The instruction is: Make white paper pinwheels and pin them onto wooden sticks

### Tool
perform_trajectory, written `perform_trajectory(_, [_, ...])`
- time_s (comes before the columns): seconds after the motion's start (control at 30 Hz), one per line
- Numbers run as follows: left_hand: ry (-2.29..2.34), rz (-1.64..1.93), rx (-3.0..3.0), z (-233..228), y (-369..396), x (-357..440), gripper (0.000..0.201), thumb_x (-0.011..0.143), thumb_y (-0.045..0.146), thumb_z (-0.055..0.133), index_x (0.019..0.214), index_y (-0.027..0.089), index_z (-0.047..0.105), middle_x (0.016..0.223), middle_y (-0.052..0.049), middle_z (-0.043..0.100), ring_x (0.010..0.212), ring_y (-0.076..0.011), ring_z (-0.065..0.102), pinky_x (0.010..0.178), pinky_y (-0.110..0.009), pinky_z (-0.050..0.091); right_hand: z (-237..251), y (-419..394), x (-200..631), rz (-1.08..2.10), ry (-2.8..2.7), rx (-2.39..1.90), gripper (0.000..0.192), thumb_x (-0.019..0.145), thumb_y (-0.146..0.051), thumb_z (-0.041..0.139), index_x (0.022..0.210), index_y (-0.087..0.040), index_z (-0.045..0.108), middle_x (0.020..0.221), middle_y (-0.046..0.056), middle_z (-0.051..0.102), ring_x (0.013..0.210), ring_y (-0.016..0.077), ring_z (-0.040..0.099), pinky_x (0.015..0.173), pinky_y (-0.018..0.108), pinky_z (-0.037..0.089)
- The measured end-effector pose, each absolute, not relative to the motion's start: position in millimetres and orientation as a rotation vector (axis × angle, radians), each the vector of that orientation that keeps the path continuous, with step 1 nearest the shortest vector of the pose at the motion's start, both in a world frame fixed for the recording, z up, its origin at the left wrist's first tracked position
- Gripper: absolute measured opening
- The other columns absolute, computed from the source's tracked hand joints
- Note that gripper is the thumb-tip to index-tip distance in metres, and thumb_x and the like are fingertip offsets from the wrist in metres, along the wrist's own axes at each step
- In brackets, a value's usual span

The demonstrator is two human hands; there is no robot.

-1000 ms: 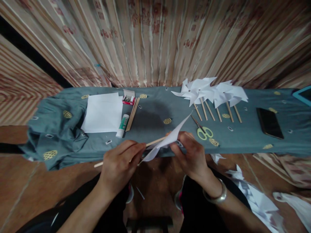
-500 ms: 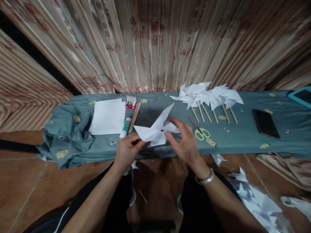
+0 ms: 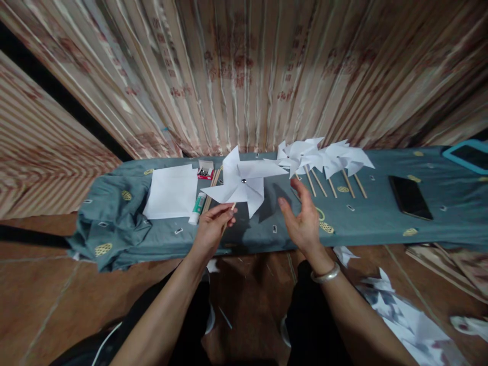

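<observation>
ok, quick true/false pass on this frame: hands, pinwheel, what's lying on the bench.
1. The left hand holds the pinwheel by its stick. True.
2. The right hand grips the pinwheel. False: it is open, palm up, apart from it.
3. The glue stick lies beside the white paper. True.
4. The phone lies on the white paper. False: it lies on the cloth at the right.
5. Finished pinwheels lie on the bench. True.

No text or label can be read.
</observation>
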State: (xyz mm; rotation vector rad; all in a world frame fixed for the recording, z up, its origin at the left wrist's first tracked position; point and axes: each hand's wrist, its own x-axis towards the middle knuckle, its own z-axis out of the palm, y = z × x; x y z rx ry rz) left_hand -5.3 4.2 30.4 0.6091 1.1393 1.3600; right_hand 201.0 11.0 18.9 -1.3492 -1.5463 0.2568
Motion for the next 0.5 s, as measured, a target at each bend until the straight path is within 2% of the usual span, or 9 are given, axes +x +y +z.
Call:
perform_trajectory(0.13, [1.051, 1.363, 0.498, 33.3, 8.1, 3.7, 0.031, 0.044, 0.017, 0.085, 0.073, 0.014, 0.075, 0.068, -0.002, 0.072, 0.051, -0.0062, 0.058, 0.051, -0.018, 0.045, 11.5, 10.5, 191.9, 0.519, -1.452, -1.302, 0.047, 0.090, -0.042, 0.056, 0.130, -0.018, 0.053, 0.129, 0.015, 0.063, 0.118, 0.0252, 0.060, 0.101, 0.046, 0.047])
perform_trajectory(0.23, [1.016, 1.350, 0.445, 35.6, 10.7, 9.7, 0.029, 0.047, 0.013, 0.084, 0.075, 0.013, 0.075, 0.067, -0.002, 0.071, 0.055, -0.0065, 0.061, 0.054, -0.017, 0.048, 3.6, 9.1, 177.9, 0.880, -1.409, -1.233, 0.033, 0.089, -0.046, 0.056, 0.103, -0.018, 0.067, 0.101, 0.010, 0.073, 0.093, 0.0211, 0.068, 0.085, 0.036, 0.054])
perform_trajectory(0.3, [1.003, 1.356, 0.406, 36.6, 12.4, 13.1, 0.028, 0.049, 0.011, 0.084, 0.075, 0.013, 0.074, 0.066, -0.002, 0.070, 0.057, -0.0071, 0.063, 0.057, -0.016, 0.050, -1.3, 5.1, 165.8, 1.127, -1.426, -1.190, 0.033, 0.087, -0.049, 0.058, 0.083, -0.017, 0.068, 0.082, 0.006, 0.073, 0.077, 0.0185, 0.068, 0.075, 0.032, 0.053])
perform_trajectory(0.5, [0.939, 1.390, 0.318, 38.1, 15.3, 20.6, 0.027, 0.051, 0.007, 0.083, 0.076, 0.012, 0.073, 0.070, -0.001, 0.071, 0.067, -0.0082, 0.066, 0.066, -0.017, 0.051, -8.4, -12.7, 135.5, 1.490, -1.461, -1.019, 0.025, 0.080, -0.043, 0.066, 0.080, -0.017, 0.068, 0.074, 0.001, 0.070, 0.068, 0.0143, 0.063, 0.067, 0.026, 0.048])
